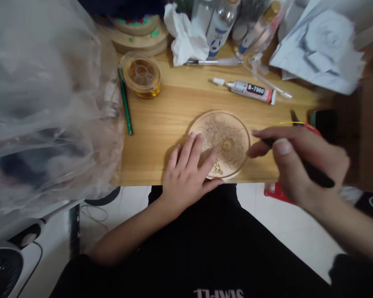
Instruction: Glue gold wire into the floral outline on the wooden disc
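A round disc (236, 128) with a drawn swirl pattern lies near the table's front edge. Gold wire shapes (216, 167) sit on its lower part, and a ring shape shows near its middle. My left hand (188, 171) rests on the disc's left side, fingers spread, holding nothing. To the right of the disc, my right hand (307, 161) is raised and closed round a black tool (318, 174), slightly blurred. The tool's tip is hard to make out. Behind that hand a thin yellow wire (289, 122) and a dark pointed tool with red are partly hidden.
A spool of gold wire (143, 78) and a green pencil (126, 103) lie at the left. Behind the disc is a B-7000 glue tube (253, 91), with a pen (216, 62), tissue (188, 39) and bottles (220, 27) farther back. Plastic sheeting (49, 103) covers the left side.
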The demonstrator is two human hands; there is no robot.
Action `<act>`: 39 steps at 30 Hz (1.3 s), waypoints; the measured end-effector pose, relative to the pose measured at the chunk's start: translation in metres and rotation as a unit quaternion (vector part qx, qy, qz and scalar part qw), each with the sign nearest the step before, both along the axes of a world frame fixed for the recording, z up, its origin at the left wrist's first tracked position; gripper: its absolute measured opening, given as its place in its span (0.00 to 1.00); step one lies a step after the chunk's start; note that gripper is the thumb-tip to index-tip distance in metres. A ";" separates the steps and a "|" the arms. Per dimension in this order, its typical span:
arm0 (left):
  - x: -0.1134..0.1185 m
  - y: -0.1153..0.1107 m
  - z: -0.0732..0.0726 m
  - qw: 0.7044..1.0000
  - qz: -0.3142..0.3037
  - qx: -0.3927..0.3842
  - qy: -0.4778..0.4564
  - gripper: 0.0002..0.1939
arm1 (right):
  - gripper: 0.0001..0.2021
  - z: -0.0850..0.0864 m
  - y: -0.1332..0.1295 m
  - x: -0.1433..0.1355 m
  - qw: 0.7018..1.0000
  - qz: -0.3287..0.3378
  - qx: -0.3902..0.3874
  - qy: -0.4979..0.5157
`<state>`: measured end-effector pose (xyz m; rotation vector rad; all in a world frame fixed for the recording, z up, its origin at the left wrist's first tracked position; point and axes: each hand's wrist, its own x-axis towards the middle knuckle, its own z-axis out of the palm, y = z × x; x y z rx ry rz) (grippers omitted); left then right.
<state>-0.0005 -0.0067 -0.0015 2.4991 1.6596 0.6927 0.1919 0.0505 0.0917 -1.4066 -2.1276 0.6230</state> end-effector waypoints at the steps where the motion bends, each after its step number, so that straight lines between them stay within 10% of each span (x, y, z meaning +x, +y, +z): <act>1: 0.000 0.000 0.000 1.000 0.001 -0.001 0.000 0.32 | 0.08 -0.005 -0.011 -0.004 0.997 -0.050 -0.039 0.033; 8: 0.001 -0.001 0.000 1.000 0.004 -0.002 -0.008 0.32 | 0.07 -0.046 -0.042 -0.037 0.976 -0.181 -0.061 0.101; 39: 0.001 -0.001 -0.003 1.000 0.007 0.005 -0.013 0.29 | 0.04 -0.065 -0.038 -0.046 0.977 -0.201 0.053 0.055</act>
